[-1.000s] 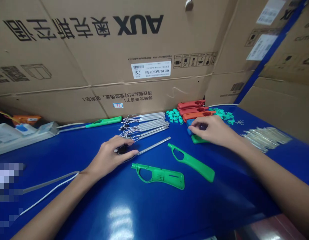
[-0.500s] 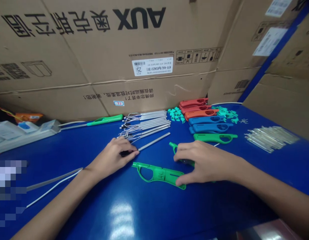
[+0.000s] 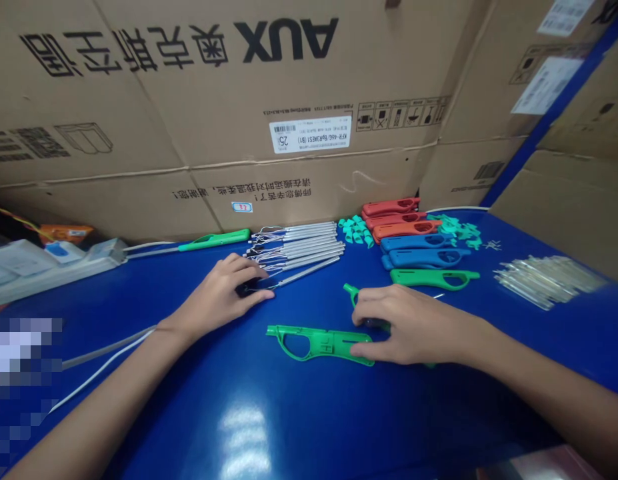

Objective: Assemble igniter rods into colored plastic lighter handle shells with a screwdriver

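My left hand (image 3: 223, 290) is at the near edge of a row of silver metal rods (image 3: 311, 248) with thin wires. Its thumb and fingers curl around the dark, wired end of the nearest metal rod (image 3: 311, 271); the exact grip is partly hidden. My right hand (image 3: 399, 323) has its thumb on the end of an open green lighter shell half (image 3: 326, 343), inner side up. Its fingers bend over a second green lighter shell piece (image 3: 351, 291), mostly covered by the hand, with something dark beneath them.
Red, orange, blue and green lighter handles (image 3: 413, 257) lie stacked behind my right hand. Small teal caps (image 3: 356, 230) sit beside them. Clear tubes (image 3: 549, 280) are piled at right. A green lighter (image 3: 216, 239) and a power strip (image 3: 53, 267) stand left, before a cardboard wall (image 3: 213, 100).
The nearest metal rod has shifted back towards the other rods, with my left hand at its wired end. The front green shell half has turned slightly under my right thumb.
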Action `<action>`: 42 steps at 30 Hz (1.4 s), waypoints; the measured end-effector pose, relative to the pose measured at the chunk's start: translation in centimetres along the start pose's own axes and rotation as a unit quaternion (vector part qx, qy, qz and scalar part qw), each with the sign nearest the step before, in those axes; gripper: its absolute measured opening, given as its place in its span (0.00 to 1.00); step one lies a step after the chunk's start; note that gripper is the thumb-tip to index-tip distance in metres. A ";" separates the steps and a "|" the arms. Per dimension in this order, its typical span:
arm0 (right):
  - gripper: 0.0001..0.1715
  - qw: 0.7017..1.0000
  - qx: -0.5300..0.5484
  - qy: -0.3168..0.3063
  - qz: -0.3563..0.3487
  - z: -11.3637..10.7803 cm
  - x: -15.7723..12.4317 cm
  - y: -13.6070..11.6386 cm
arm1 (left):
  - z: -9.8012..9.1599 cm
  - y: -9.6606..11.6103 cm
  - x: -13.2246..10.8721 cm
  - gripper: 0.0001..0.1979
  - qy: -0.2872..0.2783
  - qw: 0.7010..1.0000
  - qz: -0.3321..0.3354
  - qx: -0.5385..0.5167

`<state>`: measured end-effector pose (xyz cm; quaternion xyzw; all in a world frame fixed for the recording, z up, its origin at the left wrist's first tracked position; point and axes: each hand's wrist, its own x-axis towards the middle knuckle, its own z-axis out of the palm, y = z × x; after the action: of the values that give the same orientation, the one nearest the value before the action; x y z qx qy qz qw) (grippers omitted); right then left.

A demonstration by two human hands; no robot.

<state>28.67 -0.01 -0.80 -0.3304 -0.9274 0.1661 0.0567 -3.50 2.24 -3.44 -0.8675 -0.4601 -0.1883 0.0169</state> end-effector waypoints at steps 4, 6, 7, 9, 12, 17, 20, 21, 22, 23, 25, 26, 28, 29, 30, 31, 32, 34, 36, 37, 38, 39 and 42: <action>0.24 0.999 -0.021 -0.010 0.049 -0.3 -0.3 0.0 | -1.6 -0.5 -1.1 0.13 -0.040 0.999 -0.030 -0.017; 0.28 0.996 -0.036 -0.017 0.075 -0.4 -0.3 0.0 | -1.8 -0.7 -1.3 0.13 -0.049 0.997 -0.051 -0.014; 0.29 0.996 -0.039 -0.020 0.084 -0.5 -0.3 0.0 | -1.8 -0.8 -1.3 0.12 -0.048 0.997 -0.059 -0.012; 0.27 0.995 -0.033 -0.025 0.092 -0.5 -0.1 0.0 | -1.4 -0.8 -1.2 0.12 -0.039 0.997 -0.071 -0.010; 0.20 0.996 -0.008 -0.021 0.081 -0.1 0.1 0.0 | -0.6 -0.6 -1.0 0.12 -0.011 0.996 -0.086 -0.001; 0.13 0.999 0.017 0.011 0.037 0.6 0.1 -0.1 | -0.2 -0.2 -0.9 0.13 0.024 0.997 -0.068 0.036; 0.12 0.998 0.011 0.038 0.048 0.2 0.0 0.0 | -1.0 0.9 -0.9 0.11 0.029 0.998 -0.048 0.016; 0.12 0.996 -0.006 0.046 0.070 -0.1 -0.1 0.1 | -1.3 1.5 -0.9 0.11 0.017 0.999 -0.041 0.001; 0.13 0.994 -0.029 0.048 0.097 -0.5 -0.2 0.1 | -1.7 2.3 -0.9 0.11 -0.008 0.999 -0.030 -0.019; 0.15 0.990 -0.052 0.039 0.124 -0.8 -0.3 0.3 | -2.0 3.2 -0.9 0.11 -0.044 0.998 -0.020 -0.040; 0.17 0.983 -0.080 -0.004 0.165 -1.5 -0.5 0.5 | -2.4 4.9 -1.0 0.13 -0.139 0.987 -0.004 -0.084; 0.17 0.981 -0.080 -0.028 0.176 -1.6 -0.6 0.7 | -2.5 5.7 -1.0 0.14 -0.178 0.979 -0.008 -0.100; 0.14 0.979 -0.065 -0.055 0.186 -1.7 -0.7 0.8 | -2.5 6.7 -1.1 0.13 -0.228 0.965 -0.021 -0.124; 0.13 0.979 -0.056 -0.058 0.190 -1.7 -0.7 0.9 | -2.4 7.0 -1.1 0.12 -0.238 0.962 -0.027 -0.132; 0.12 0.978 -0.049 -0.055 0.196 -1.6 -0.7 0.9 | -2.2 7.1 -1.1 0.11 -0.242 0.960 -0.030 -0.140; 0.12 0.977 -0.044 -0.051 0.202 -1.5 -0.7 0.9 | -2.1 7.1 -1.1 0.10 -0.242 0.959 -0.031 -0.147; 0.11 0.976 -0.040 -0.047 0.209 -1.5 -0.7 0.9 | -1.9 7.0 -1.1 0.10 -0.241 0.958 -0.032 -0.153; 0.13 0.975 -0.038 -0.048 0.215 -1.5 -0.6 0.8 | -1.8 6.7 -1.1 0.10 -0.243 0.956 -0.034 -0.163; 0.17 0.974 -0.042 -0.065 0.212 -1.7 -0.6 0.8 | -1.8 6.4 -1.0 0.10 -0.248 0.953 -0.039 -0.169; 0.17 0.974 -0.047 -0.075 0.209 -1.8 -0.6 0.8 | -1.9 6.3 -1.0 0.11 -0.251 0.952 -0.043 -0.171; 0.16 0.973 -0.053 -0.083 0.209 -2.0 -0.6 0.8 | -1.9 6.1 -0.9 0.11 -0.254 0.951 -0.046 -0.172; 0.15 0.972 -0.059 -0.086 0.212 -2.1 -0.6 0.8 | -2.1 6.0 -0.9 0.11 -0.256 0.950 -0.048 -0.175; 0.14 0.971 -0.046 -0.080 0.221 -2.6 -0.9 0.5 | -2.3 5.7 -0.9 0.09 -0.260 0.947 -0.051 -0.182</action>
<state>30.21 0.51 1.48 -0.5152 -0.8395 0.1573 -0.0709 -0.07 -2.17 -0.79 -0.8503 -0.4497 -0.0371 -0.2710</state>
